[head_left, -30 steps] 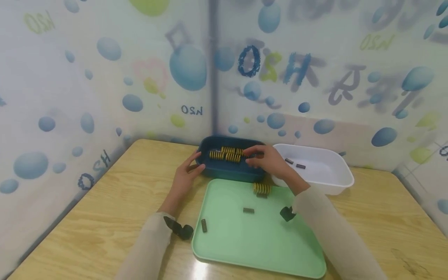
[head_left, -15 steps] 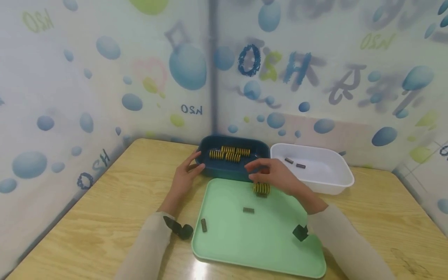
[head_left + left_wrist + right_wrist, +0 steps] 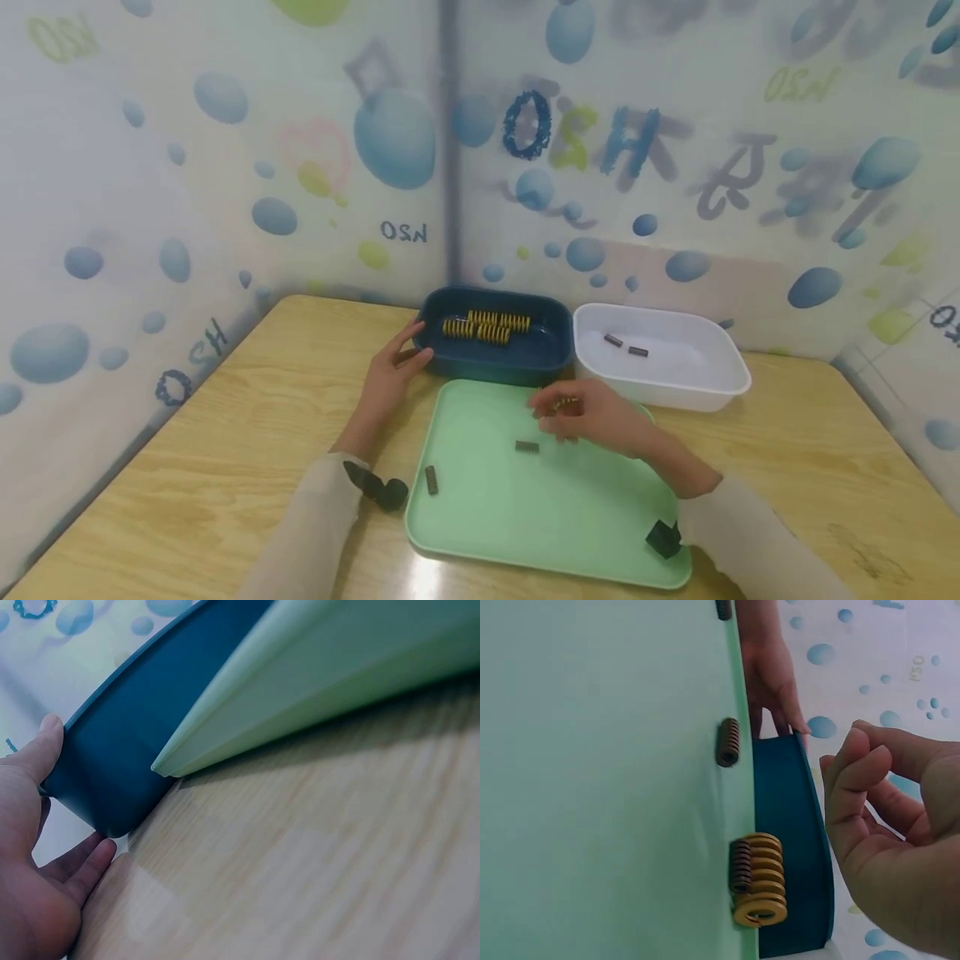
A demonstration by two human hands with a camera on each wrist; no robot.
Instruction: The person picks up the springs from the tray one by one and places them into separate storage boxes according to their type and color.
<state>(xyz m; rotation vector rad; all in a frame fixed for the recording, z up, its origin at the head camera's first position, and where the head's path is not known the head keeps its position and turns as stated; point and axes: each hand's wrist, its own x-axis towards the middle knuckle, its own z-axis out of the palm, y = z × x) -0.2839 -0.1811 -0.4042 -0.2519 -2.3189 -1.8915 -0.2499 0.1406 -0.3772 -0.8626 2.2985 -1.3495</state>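
A wooden table (image 3: 247,408) bears a green tray (image 3: 525,521), blue bin (image 3: 495,369) and white bin (image 3: 675,397).

Droplet-patterned walls (image 3: 315,75) meet behind a pale wooden table (image 3: 247,400).

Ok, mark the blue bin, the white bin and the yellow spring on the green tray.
Blue bin (image 3: 491,369), head view, on its front wall.
White bin (image 3: 671,396), head view, on its front wall.
Yellow spring (image 3: 768,876), right wrist view, on its middle coils.

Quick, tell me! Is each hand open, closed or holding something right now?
Left hand: open, touching the blue box.
Right hand: open, loosely bent above the green tray, holding nothing I can see.
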